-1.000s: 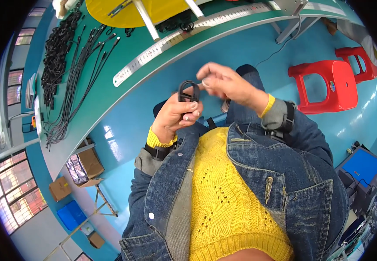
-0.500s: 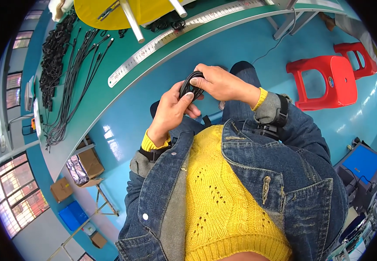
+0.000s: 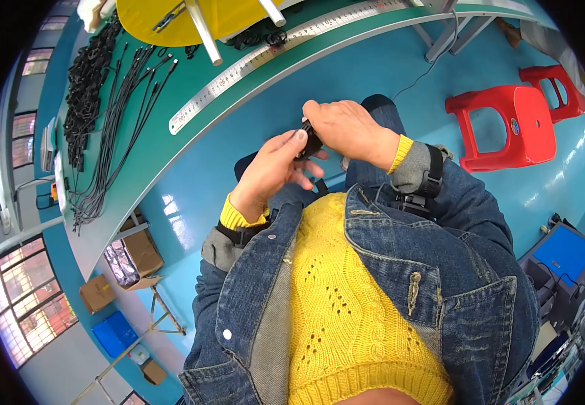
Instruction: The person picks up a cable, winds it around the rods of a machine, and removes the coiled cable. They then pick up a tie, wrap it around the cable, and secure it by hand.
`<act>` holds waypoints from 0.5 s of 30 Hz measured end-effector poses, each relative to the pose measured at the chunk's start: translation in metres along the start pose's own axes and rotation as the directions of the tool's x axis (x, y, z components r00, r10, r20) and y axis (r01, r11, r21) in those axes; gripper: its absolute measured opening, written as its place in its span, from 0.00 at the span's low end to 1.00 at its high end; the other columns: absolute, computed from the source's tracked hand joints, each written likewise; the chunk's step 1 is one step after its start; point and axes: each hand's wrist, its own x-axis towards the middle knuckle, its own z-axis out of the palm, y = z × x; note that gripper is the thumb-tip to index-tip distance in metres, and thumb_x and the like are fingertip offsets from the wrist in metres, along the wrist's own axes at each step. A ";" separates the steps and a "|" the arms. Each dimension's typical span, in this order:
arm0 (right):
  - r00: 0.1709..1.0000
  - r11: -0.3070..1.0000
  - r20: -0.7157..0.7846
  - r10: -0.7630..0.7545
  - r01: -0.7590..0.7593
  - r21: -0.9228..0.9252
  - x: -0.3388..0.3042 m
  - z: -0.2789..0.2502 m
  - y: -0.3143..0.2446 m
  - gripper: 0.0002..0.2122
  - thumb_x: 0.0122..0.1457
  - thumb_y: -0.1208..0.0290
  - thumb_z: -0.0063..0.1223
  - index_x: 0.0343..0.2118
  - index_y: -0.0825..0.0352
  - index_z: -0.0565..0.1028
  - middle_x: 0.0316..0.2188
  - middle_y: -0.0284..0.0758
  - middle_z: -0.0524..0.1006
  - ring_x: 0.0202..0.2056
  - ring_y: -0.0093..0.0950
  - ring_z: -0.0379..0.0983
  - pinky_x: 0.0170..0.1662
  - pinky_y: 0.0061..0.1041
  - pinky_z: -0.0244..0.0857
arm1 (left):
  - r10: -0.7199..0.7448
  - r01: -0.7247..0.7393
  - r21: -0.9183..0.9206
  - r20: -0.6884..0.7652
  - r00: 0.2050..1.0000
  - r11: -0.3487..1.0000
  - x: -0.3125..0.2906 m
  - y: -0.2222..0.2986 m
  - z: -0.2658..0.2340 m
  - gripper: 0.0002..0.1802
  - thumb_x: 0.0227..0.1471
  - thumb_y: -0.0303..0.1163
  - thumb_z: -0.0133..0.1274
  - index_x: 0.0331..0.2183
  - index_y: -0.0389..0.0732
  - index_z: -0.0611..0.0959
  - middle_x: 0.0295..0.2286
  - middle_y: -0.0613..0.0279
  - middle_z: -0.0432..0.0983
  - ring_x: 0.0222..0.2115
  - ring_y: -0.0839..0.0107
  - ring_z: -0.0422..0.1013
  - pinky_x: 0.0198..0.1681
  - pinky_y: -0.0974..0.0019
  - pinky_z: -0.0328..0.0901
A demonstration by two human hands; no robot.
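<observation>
Left hand (image 3: 270,162) and right hand (image 3: 353,131) grip a black bundle (image 3: 312,143) between them, the left's lower fingers loose; gathering it seems the step. The next move likely calls for a steady pinch.

Black coiled cable (image 3: 312,144), gathered into a compact bundle and held in the air. It sits at the right side of the left hand (image 3: 271,165), touching the thumb and above the outstretched fingers. The coil is mostly covered; single turns and ends cannot be distinguished.
</observation>
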 end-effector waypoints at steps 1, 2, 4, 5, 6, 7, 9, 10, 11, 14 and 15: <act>1.000 1.000 -0.004 0.006 -0.006 0.023 0.001 -0.002 -0.001 0.07 0.45 0.74 0.47 0.25 0.71 0.64 0.16 0.43 0.72 0.24 0.40 0.72 0.24 0.35 0.64 | -0.009 0.018 -0.157 0.055 0.998 0.987 0.003 -0.002 -0.002 0.21 0.57 0.45 0.35 0.38 0.34 0.69 0.29 0.56 0.72 0.22 0.73 0.70 0.20 0.75 0.66; 1.000 0.999 -0.008 0.014 -0.014 0.047 0.001 -0.004 -0.002 0.07 0.45 0.74 0.47 0.25 0.71 0.64 0.17 0.43 0.72 0.24 0.40 0.72 0.24 0.34 0.64 | -0.011 0.045 -0.309 0.113 0.994 0.950 0.005 -0.004 -0.005 0.23 0.57 0.47 0.34 0.37 0.34 0.69 0.29 0.55 0.72 0.22 0.74 0.70 0.18 0.75 0.65; 1.000 0.997 -0.013 0.024 -0.023 0.070 0.002 -0.005 -0.002 0.07 0.46 0.74 0.46 0.25 0.70 0.63 0.17 0.43 0.73 0.24 0.40 0.72 0.24 0.33 0.65 | -0.003 0.081 -0.450 0.172 0.985 0.889 0.009 -0.005 -0.007 0.25 0.57 0.49 0.33 0.36 0.35 0.69 0.29 0.55 0.71 0.21 0.74 0.69 0.16 0.76 0.63; 0.999 0.999 -0.050 0.002 0.000 0.046 0.001 -0.004 -0.002 0.07 0.46 0.74 0.46 0.24 0.70 0.63 0.18 0.43 0.73 0.24 0.40 0.72 0.24 0.33 0.65 | -0.032 0.097 -0.422 0.159 0.987 0.901 0.011 -0.004 -0.008 0.26 0.56 0.51 0.31 0.35 0.35 0.69 0.28 0.55 0.71 0.20 0.75 0.68 0.14 0.76 0.61; 0.996 1.000 -0.086 -0.021 0.023 0.021 0.001 -0.003 -0.002 0.07 0.46 0.73 0.46 0.24 0.70 0.63 0.18 0.43 0.73 0.24 0.40 0.72 0.24 0.33 0.65 | -0.060 0.113 -0.394 0.145 0.988 0.912 0.013 -0.004 -0.009 0.28 0.56 0.53 0.30 0.34 0.36 0.70 0.27 0.55 0.71 0.18 0.76 0.67 0.13 0.77 0.58; 0.992 0.999 -0.121 -0.046 0.045 -0.004 0.001 -0.001 -0.001 0.07 0.46 0.73 0.46 0.24 0.70 0.63 0.19 0.43 0.73 0.24 0.40 0.72 0.24 0.33 0.65 | -0.088 0.130 -0.367 0.129 0.988 0.921 0.014 -0.005 -0.009 0.29 0.56 0.55 0.29 0.33 0.36 0.70 0.27 0.55 0.71 0.17 0.77 0.65 0.12 0.78 0.56; 0.992 0.999 -0.114 -0.052 0.052 -0.006 0.000 0.000 0.000 0.06 0.46 0.73 0.45 0.24 0.70 0.64 0.19 0.43 0.73 0.24 0.40 0.72 0.24 0.33 0.66 | -0.083 0.133 -0.394 0.142 0.986 0.909 0.016 -0.010 -0.012 0.29 0.56 0.55 0.29 0.33 0.37 0.70 0.25 0.56 0.71 0.15 0.78 0.63 0.11 0.78 0.54; 0.993 0.998 -0.106 -0.060 0.059 -0.007 0.000 0.001 0.000 0.06 0.47 0.73 0.45 0.24 0.70 0.64 0.19 0.43 0.73 0.24 0.40 0.72 0.24 0.33 0.66 | -0.078 0.136 -0.421 0.153 0.985 0.897 0.017 -0.013 -0.015 0.29 0.55 0.55 0.30 0.32 0.38 0.70 0.24 0.56 0.71 0.14 0.79 0.62 0.10 0.79 0.52; 0.993 0.998 -0.099 -0.067 0.067 -0.008 0.000 0.001 0.000 0.06 0.47 0.73 0.45 0.24 0.70 0.64 0.20 0.43 0.73 0.24 0.40 0.72 0.24 0.33 0.66 | -0.072 0.139 -0.448 0.163 0.984 0.883 0.018 -0.014 -0.015 0.28 0.55 0.55 0.30 0.32 0.38 0.70 0.23 0.56 0.71 0.12 0.80 0.60 0.10 0.79 0.50; 0.986 0.994 -0.134 -0.095 0.087 -0.066 0.003 -0.002 -0.003 0.05 0.49 0.73 0.43 0.25 0.69 0.63 0.20 0.43 0.72 0.23 0.41 0.71 0.23 0.34 0.64 | -0.104 0.151 -0.422 0.132 0.986 0.894 0.018 -0.007 -0.011 0.26 0.55 0.53 0.32 0.31 0.38 0.70 0.21 0.57 0.70 0.10 0.80 0.56 0.09 0.78 0.50; 0.982 0.991 -0.150 -0.111 0.097 -0.095 0.003 -0.002 -0.004 0.05 0.49 0.73 0.42 0.25 0.68 0.62 0.20 0.43 0.72 0.23 0.42 0.70 0.23 0.35 0.63 | -0.120 0.157 -0.409 0.115 0.986 0.899 0.017 -0.006 -0.011 0.24 0.56 0.51 0.34 0.31 0.38 0.70 0.20 0.57 0.70 0.09 0.80 0.55 0.09 0.78 0.49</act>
